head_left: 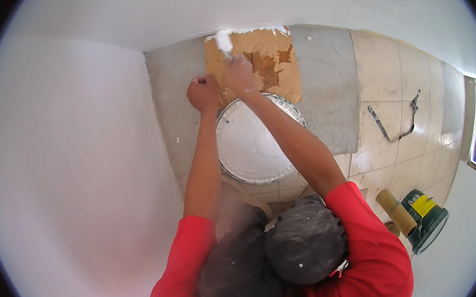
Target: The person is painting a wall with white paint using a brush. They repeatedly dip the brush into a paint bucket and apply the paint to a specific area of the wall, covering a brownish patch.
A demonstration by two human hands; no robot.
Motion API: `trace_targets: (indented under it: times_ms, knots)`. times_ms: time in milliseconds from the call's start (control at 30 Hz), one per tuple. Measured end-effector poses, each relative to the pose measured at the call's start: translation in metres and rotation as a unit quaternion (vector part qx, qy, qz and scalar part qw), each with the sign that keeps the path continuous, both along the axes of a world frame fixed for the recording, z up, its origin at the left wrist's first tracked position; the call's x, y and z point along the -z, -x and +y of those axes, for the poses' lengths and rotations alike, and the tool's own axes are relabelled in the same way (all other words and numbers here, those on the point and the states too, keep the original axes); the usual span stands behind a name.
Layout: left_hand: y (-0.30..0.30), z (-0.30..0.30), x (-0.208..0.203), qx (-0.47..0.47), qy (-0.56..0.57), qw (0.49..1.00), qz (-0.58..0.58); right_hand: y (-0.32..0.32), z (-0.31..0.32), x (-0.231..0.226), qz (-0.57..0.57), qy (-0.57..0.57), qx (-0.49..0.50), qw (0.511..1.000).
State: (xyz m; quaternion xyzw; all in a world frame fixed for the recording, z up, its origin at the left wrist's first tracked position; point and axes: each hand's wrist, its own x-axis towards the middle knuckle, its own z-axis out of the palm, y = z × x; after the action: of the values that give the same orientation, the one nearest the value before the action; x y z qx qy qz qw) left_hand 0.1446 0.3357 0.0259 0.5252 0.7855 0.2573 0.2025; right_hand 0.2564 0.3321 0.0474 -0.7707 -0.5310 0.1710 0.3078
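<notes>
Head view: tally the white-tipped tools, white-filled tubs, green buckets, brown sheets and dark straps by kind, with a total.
Tool: 1, in the right hand
Tub: 1
Green bucket: 1
Brown sheet: 1
Strap: 1
Total: 5

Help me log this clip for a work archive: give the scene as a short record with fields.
Right hand: holds a white-headed tool; brush or small roller, unclear
Left hand: fingers curled at the left side of a brown sheet; grip unclear
Sheet condition: dark stains, white smears along the far edge
Round tub: white contents, nearer the body than the sheet
Tiled floor: bent dark strap
Far right: green bucket beside a tan roll
</notes>
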Motion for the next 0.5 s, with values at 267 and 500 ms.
trace_targets:
  times_ms: [267, 500]
  knots:
    - [-0.004, -0.001, -0.002, -0.003, 0.005, 1.0, 0.0, -0.041, -0.01, 0.019, 0.196, 0.034, 0.156, 0.968]
    - [0.001, 0.001, 0.003, -0.004, 0.013, 1.0, 0.004, -0.083, -0.039, -0.003, 0.495, -0.021, 0.245, 0.833]
